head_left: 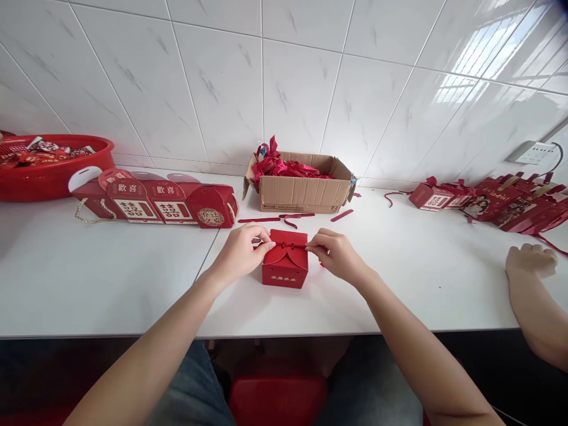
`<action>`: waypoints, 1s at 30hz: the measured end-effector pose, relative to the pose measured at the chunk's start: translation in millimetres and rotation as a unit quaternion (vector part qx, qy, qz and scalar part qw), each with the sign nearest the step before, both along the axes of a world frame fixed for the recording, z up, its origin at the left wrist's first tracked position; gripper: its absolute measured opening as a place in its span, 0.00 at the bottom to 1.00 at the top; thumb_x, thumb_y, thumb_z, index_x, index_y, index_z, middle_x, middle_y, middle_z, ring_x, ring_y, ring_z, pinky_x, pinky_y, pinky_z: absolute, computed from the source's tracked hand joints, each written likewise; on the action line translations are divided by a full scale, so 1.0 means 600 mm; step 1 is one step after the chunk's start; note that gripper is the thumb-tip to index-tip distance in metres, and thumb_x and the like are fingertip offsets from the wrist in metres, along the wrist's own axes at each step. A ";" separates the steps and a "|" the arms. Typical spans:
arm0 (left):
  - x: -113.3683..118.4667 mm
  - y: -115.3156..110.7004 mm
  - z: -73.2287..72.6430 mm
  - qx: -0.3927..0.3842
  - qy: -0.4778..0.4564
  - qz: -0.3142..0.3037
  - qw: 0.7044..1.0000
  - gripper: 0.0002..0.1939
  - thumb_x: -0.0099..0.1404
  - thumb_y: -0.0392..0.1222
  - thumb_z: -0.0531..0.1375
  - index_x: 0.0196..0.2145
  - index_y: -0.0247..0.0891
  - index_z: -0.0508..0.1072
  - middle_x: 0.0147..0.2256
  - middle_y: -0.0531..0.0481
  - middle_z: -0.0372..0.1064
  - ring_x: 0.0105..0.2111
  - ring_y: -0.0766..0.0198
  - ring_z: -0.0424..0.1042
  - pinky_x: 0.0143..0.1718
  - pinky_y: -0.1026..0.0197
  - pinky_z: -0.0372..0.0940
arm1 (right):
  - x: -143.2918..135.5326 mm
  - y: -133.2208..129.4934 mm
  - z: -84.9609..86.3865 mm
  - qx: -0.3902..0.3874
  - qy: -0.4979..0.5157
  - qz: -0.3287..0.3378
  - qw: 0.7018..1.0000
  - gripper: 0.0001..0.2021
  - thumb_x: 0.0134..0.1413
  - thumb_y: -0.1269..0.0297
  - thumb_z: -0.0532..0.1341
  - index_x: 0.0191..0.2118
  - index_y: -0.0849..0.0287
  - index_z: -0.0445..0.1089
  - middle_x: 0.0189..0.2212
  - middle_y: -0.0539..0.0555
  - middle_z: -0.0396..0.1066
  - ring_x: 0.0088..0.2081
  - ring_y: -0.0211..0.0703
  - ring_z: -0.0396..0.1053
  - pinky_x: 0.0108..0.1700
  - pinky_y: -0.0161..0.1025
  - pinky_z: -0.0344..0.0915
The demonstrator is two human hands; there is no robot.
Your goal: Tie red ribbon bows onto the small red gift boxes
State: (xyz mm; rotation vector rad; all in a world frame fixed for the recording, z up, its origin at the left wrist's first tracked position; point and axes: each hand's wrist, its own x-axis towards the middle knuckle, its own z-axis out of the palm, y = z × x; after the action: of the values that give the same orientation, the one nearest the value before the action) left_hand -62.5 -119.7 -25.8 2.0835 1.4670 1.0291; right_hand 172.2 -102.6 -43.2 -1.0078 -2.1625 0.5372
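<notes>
A small red gift box (285, 273) with gold characters stands upright on the white table in front of me. A dark red ribbon (289, 245) runs through the holes in its top flaps. At the box's left side, my left hand (246, 245) pinches one end of the ribbon between thumb and fingers. On the other side, my right hand (333, 251) pinches the opposite end. The ribbon is stretched between both hands across the top of the box. A bit of red shows below my right fingers.
Behind the box, a cardboard box (306, 194) holds red ribbons; loose ribbon strips (260, 220) lie before it. Decorated red boxes (164, 201) and a red basket (57, 171) stand left. Red gift bags (506, 204) stand right, near another person's arm (530, 296).
</notes>
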 end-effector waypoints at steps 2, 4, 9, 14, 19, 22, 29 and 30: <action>0.000 0.000 0.002 0.001 0.011 0.002 1.000 0.10 0.60 0.45 0.60 0.24 0.39 0.70 0.33 0.46 0.73 0.33 0.59 0.72 0.39 0.55 0.71 | -0.001 -0.001 0.002 -0.007 0.000 -0.004 1.000 0.09 0.59 0.68 0.56 0.28 0.59 0.68 0.29 0.54 0.66 0.28 0.38 0.64 0.31 0.38 0.63; -0.002 -0.001 0.002 -0.005 0.019 0.007 1.000 0.09 0.60 0.44 0.59 0.25 0.39 0.69 0.32 0.47 0.71 0.31 0.61 0.71 0.35 0.57 0.69 | -0.002 -0.002 0.004 -0.035 0.004 -0.012 0.999 0.09 0.59 0.67 0.56 0.27 0.59 0.68 0.28 0.53 0.65 0.26 0.37 0.63 0.31 0.38 0.63; -0.013 -0.002 -0.002 -0.067 0.012 -0.020 0.998 0.10 0.64 0.47 0.55 0.29 0.39 0.66 0.31 0.50 0.69 0.26 0.65 0.66 0.29 0.61 0.64 | 0.010 -0.002 0.014 -0.231 0.033 -0.064 0.970 0.15 0.53 0.50 0.63 0.37 0.57 0.68 0.27 0.49 0.67 0.21 0.32 0.58 0.21 0.33 0.55; -0.021 -0.002 -0.005 -0.062 0.002 -0.031 0.998 0.10 0.64 0.49 0.57 0.30 0.39 0.67 0.33 0.49 0.69 0.29 0.63 0.68 0.32 0.60 0.64 | 0.030 -0.005 0.019 -0.421 0.039 0.011 0.906 0.27 0.58 0.39 0.52 0.30 0.62 0.68 0.15 0.46 0.61 0.16 0.28 0.48 0.21 0.33 0.48; -0.012 -0.005 -0.005 -0.060 0.013 -0.017 0.998 0.09 0.64 0.46 0.57 0.30 0.39 0.67 0.29 0.52 0.65 0.28 0.65 0.64 0.31 0.61 0.60 | 0.041 -0.007 0.003 -0.465 0.150 0.120 0.864 0.18 0.57 0.47 0.59 0.32 0.59 0.68 0.11 0.41 0.55 0.14 0.29 0.46 0.18 0.32 0.43; -0.001 -0.004 -0.010 -0.066 0.004 -0.010 0.998 0.08 0.63 0.45 0.57 0.29 0.39 0.66 0.25 0.55 0.61 0.25 0.66 0.60 0.29 0.62 0.57 | 0.034 -0.003 0.000 -0.394 0.197 0.141 0.887 0.14 0.57 0.51 0.61 0.35 0.58 0.72 0.16 0.44 0.61 0.18 0.30 0.55 0.22 0.33 0.53; 0.019 -0.009 -0.006 -0.061 0.004 -0.027 0.998 0.09 0.64 0.43 0.56 0.27 0.39 0.66 0.25 0.55 0.64 0.25 0.66 0.61 0.29 0.62 0.58 | -0.012 0.028 0.010 -0.162 0.220 0.068 0.960 0.12 0.51 0.54 0.66 0.28 0.57 0.77 0.28 0.51 0.68 0.31 0.38 0.64 0.37 0.39 0.62; 0.020 -0.008 -0.002 -0.052 0.020 -0.027 0.998 0.09 0.63 0.43 0.57 0.27 0.39 0.67 0.27 0.53 0.67 0.28 0.65 0.64 0.32 0.61 0.60 | -0.017 0.033 0.008 -0.160 0.232 0.061 0.958 0.12 0.51 0.53 0.66 0.29 0.57 0.77 0.27 0.51 0.69 0.31 0.38 0.65 0.37 0.39 0.63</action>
State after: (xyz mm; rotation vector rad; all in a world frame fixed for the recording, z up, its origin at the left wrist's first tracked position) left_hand -50.6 -124.8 -27.0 2.0704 1.4422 0.8766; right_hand 162.0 -82.6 -38.6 -0.8104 -1.7535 1.0947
